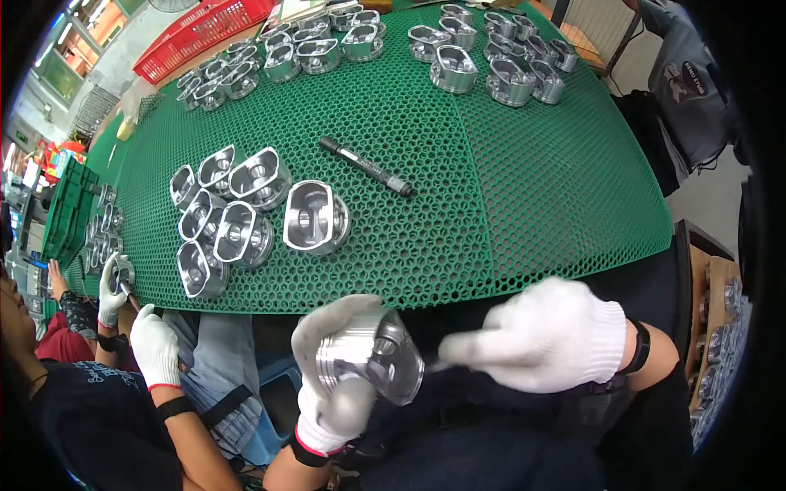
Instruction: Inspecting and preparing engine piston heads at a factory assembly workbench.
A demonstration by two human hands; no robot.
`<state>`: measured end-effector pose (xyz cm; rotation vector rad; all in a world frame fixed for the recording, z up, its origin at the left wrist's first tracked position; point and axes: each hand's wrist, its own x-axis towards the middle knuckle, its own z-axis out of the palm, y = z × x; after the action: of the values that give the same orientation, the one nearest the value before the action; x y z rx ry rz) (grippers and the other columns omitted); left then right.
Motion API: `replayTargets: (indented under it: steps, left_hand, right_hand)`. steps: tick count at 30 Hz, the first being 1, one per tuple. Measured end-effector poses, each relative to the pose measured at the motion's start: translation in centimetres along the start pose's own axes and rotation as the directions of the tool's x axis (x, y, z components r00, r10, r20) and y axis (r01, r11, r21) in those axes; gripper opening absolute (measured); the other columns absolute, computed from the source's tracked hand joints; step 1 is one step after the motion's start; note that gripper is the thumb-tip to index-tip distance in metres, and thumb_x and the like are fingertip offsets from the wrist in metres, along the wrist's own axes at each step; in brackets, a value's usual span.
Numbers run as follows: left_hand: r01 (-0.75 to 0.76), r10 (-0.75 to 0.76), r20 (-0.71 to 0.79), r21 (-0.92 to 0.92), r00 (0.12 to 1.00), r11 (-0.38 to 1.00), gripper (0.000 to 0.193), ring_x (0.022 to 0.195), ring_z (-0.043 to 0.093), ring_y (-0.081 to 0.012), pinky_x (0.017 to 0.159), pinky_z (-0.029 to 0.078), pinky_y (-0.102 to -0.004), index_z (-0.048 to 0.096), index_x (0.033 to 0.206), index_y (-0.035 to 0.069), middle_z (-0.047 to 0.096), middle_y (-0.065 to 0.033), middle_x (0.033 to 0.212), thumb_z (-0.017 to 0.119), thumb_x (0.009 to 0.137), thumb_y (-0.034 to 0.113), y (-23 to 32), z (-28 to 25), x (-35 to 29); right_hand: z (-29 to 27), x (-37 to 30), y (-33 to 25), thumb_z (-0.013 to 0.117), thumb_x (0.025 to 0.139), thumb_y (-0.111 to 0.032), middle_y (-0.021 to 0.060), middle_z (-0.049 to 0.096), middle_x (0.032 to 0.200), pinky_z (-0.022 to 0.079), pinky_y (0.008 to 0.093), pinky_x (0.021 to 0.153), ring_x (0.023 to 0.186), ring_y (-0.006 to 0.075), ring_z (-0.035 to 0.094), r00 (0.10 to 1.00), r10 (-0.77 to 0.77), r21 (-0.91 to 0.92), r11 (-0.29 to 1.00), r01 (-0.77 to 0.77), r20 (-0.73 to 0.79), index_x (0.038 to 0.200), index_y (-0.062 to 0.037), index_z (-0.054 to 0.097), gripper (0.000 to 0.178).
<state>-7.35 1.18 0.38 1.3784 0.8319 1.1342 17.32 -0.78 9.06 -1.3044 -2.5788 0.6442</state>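
My left hand, in a white knit glove, grips a shiny metal piston just off the table's near edge. The piston is tilted, with its hollow underside and skirt turned to the right. My right hand, also gloved, is closed at the right of the piston, its fingertips blurred by motion. A thin dark tip seems to show between those fingers and the piston's rim, too smeared to name. On the green mat the nearest single piston stands beside a cluster of several pistons, hollow sides up.
A black pen-shaped tool lies mid-mat on the green honeycomb mat. More pistons stand in groups at the back, near a red basket. At left, a co-worker's gloved hand is close. A wooden rack holds parts at right.
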Motion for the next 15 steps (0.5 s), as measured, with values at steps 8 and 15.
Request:
replayTargets:
  steps: [8,15]
  left_hand:
    - [0.642,-0.475,0.433,-0.556,0.766,0.528,0.074,0.095,0.066,-0.0277,0.070,0.060,-0.0390,0.041,0.133,0.004,0.058,-0.0168,0.114,0.066,0.084,0.052,-0.5,-0.7,0.1]
    - [0.633,-0.316,0.548,-0.666,0.774,0.394,0.077,0.084,0.068,-0.0434,0.048,0.058,-0.0412,0.041,0.139,0.008,0.061,-0.0259,0.116,0.065,0.084,0.057,-0.8,-2.0,1.6]
  right_hand:
    - [-0.5,0.7,0.1,0.057,0.078,-0.023,-0.0041,0.047,0.060,0.041,0.0256,0.041,0.050,0.0107,0.052,0.956,-0.153,-0.602,0.798,-0.030,-0.250,0.105,-0.0186,0.067,0.029]
    - [2.5,1.5,2.0,0.066,0.077,-0.018,-0.0020,0.049,0.054,0.044,0.0321,0.039,0.046,0.0187,0.055,0.914,-0.076,-0.235,0.972,-0.022,-0.399,0.110,-0.0225,0.067,0.033]
